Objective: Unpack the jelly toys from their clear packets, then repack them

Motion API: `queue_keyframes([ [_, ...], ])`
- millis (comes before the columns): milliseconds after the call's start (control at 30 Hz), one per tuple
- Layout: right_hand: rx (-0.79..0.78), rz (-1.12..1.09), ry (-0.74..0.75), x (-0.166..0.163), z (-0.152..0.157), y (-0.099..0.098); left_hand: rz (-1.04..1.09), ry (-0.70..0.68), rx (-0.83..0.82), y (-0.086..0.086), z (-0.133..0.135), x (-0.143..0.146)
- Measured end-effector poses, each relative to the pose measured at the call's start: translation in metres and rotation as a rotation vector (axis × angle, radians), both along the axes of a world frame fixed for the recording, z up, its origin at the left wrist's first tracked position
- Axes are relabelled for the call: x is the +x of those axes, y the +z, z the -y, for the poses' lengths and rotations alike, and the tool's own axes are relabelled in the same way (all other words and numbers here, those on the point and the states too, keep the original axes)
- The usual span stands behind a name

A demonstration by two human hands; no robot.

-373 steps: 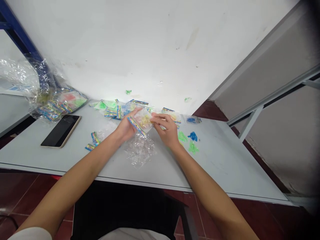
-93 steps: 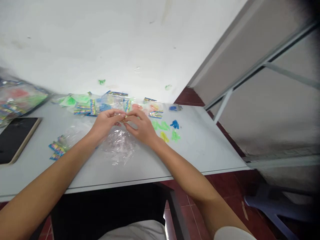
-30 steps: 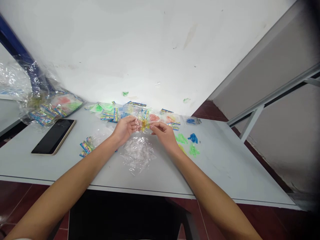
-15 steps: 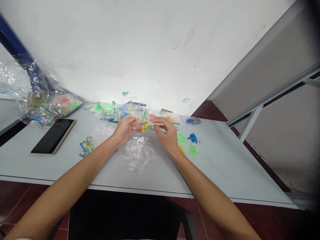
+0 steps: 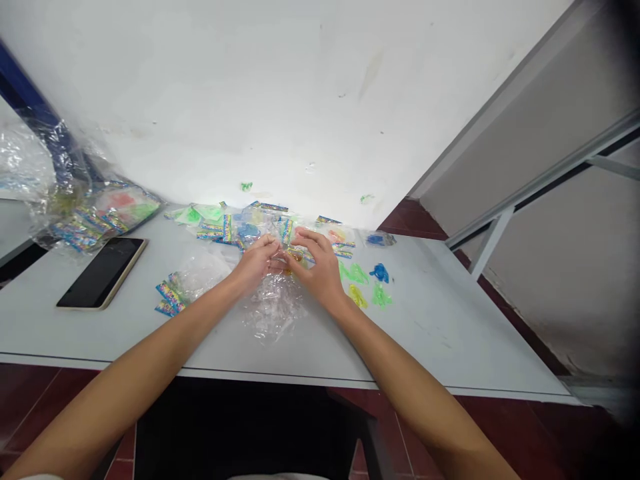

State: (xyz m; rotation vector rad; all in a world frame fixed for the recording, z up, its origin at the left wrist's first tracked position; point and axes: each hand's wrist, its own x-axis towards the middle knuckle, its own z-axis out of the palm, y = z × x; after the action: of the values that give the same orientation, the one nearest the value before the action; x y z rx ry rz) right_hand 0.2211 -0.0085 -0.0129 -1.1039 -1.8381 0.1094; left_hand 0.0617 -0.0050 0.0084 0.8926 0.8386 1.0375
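Near the middle of the frame, on the white table [image 5: 450, 347], both hands sit close together above a crumpled clear plastic bag [image 5: 274, 317]. From where I'm watching, the left hand [image 5: 256, 262] and the right hand [image 5: 317, 263] are almost fingertip to fingertip, each in a narrow pinch on a small clear packet [image 5: 301, 251], with a yellow piece [image 5: 295, 257] showing between them. The fingers hide much of the packet, so I cannot tell exactly how the yellow piece sits inside it. I judge the step in hand to be working that packet between the fingers, and the next move seems to call for a steady, close grip, since the thin plastic looks easy to lose. Behind the hands, along the far edge of the table, runs a loose row of clear packets with striped paper tops [image 5: 225, 228], some holding green or pink pieces. To the right lie loose green shapes [image 5: 381, 295] and a blue shape [image 5: 379, 272], with blue pieces in a small clear packet [image 5: 380, 240] just beyond them. Left of the hands, striped paper strips [image 5: 169, 299] lie on another clear bag [image 5: 200, 273]. At the upper left of the frame, a full plastic bag [image 5: 123, 210] rests just past a phone [image 5: 103, 273].
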Motion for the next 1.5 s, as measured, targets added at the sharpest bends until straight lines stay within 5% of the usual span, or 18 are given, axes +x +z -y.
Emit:
queue_keyframes([
  [667, -0.042, 0.019, 0.063, 0.003, -0.001, -0.001, 0.003, -0.022, 0.002, 0.0, -0.002, 0.0],
  [1100, 0.041, -0.114, -0.03, 0.002, 0.008, 0.016, 0.159, 0.036, -0.144, 0.008, -0.009, -0.008],
  [1500, -0.072, -0.201, 0.036, 0.002, 0.007, 0.013, 0.289, 0.105, -0.244, 0.005, -0.014, -0.013],
])
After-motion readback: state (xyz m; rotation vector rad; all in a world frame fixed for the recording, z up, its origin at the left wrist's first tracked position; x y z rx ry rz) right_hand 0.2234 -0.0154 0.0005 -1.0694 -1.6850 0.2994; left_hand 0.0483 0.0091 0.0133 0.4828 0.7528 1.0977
